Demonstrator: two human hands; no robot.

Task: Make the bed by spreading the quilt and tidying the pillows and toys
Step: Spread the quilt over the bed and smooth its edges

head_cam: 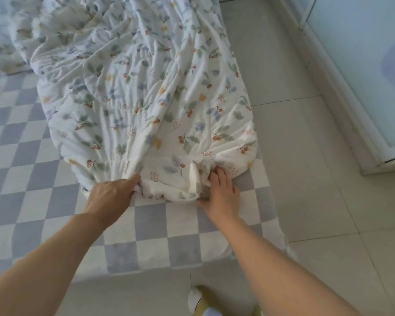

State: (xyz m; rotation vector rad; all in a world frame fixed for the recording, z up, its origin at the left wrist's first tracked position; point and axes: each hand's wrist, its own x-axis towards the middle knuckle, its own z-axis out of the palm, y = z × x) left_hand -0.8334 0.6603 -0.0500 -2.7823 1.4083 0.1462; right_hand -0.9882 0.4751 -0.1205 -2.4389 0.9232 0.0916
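A white quilt [146, 92] printed with leaves and berries lies crumpled along the right side of the bed. Beneath it shows a blue-and-white checkered sheet [32, 179]. My left hand [111, 197] grips the quilt's near edge, its fingers curled into the bunched fabric. A short way to the right, my right hand [221, 192] holds the same edge at a folded corner, fingers tucked into the fold. Both hands are near the bed's foot corner. No pillows or toys are in view.
Pale floor tiles [306, 201] run along the right of the bed. A white-framed glass door [363, 76] stands at the far right. A foot in a yellow slipper [203, 302] shows at the bottom edge, by the bed's corner.
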